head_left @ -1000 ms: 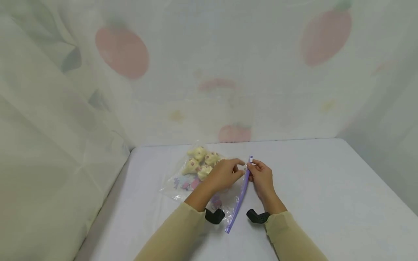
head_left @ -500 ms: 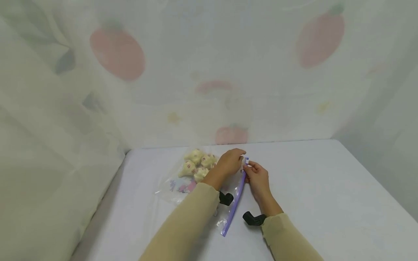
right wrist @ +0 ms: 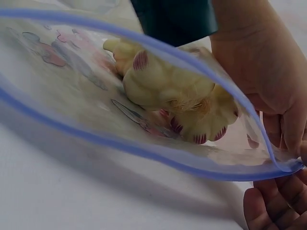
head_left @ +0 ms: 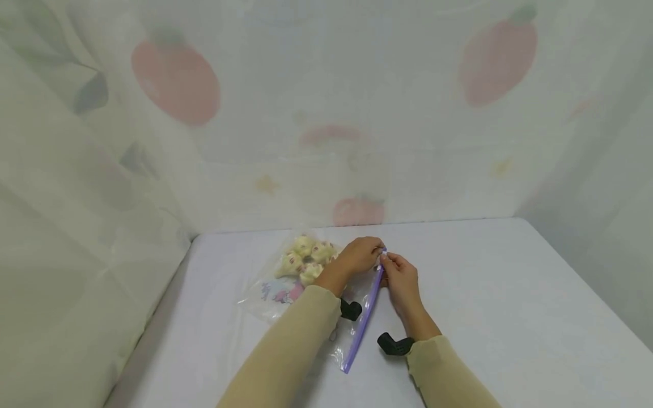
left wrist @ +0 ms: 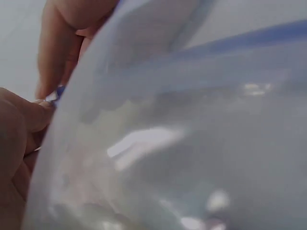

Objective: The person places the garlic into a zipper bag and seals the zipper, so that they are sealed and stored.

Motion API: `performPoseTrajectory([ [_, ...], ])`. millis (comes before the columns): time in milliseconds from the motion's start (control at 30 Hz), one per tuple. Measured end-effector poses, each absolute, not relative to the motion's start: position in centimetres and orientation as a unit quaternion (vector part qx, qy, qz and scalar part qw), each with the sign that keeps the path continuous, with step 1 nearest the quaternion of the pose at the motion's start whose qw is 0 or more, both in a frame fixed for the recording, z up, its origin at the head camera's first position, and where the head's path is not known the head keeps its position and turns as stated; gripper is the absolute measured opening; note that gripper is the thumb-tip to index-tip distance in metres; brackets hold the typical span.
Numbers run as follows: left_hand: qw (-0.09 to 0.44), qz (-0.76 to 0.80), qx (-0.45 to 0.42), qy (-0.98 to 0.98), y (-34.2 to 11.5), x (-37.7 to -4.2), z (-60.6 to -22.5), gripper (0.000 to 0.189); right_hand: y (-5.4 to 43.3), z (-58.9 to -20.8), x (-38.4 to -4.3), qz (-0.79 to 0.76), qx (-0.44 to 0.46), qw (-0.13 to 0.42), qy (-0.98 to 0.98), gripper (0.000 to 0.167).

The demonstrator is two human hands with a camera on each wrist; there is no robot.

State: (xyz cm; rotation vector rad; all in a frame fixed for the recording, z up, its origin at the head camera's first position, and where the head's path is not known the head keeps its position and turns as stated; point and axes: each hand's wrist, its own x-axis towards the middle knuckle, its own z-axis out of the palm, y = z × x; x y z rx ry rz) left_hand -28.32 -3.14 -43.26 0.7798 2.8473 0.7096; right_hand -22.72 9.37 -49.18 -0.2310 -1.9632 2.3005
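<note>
A clear zip bag (head_left: 334, 352) with a purple zip strip (head_left: 363, 334) and a coloured print lies on the table. Several garlic bulbs (head_left: 291, 264) are inside it. My left hand (head_left: 362, 253) reaches over the bag and pinches the far end of the zip. Right beside it, my right hand (head_left: 401, 277) grips the same strip with thumb and fingers. The small white slider is mostly covered by fingertips. From the right wrist, the bag's mouth gapes between two purple edges, with garlic bulbs (right wrist: 163, 86) within. Clear plastic (left wrist: 192, 143) fills most of the left wrist view.
A white cloth covers the table (head_left: 484, 311). Behind it hangs a pale curtain (head_left: 408, 113) with fruit prints, and more fabric (head_left: 76, 226) closes off the left side. Dark wrist-worn cameras (head_left: 395, 344) sit below the hands.
My left hand was off the zip with fingers spread; it has moved to the strip's far end and pinches there. The slider, visible before, is now mostly under fingers. My right hand keeps its grip.
</note>
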Motion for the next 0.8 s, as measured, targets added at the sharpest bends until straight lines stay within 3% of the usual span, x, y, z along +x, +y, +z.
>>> performPoseTrajectory([
  [167,0.021,0.252,0.260,0.932,-2.9,-28.4,-43.6,0.020,9.7,-48.9,-22.9,0.729,-0.075,0.077,-0.676,0.033],
  [467,-0.014,0.248,0.256,0.934,-2.9,-28.0,-43.4,0.018,9.9,-48.2,-22.9,0.687,-0.080,0.091,-0.717,0.027],
  [800,-0.063,0.282,0.234,0.928,-4.0,-28.3,-43.5,0.017,9.2,-47.3,-21.9,0.669,-0.062,0.061,-0.738,0.024],
])
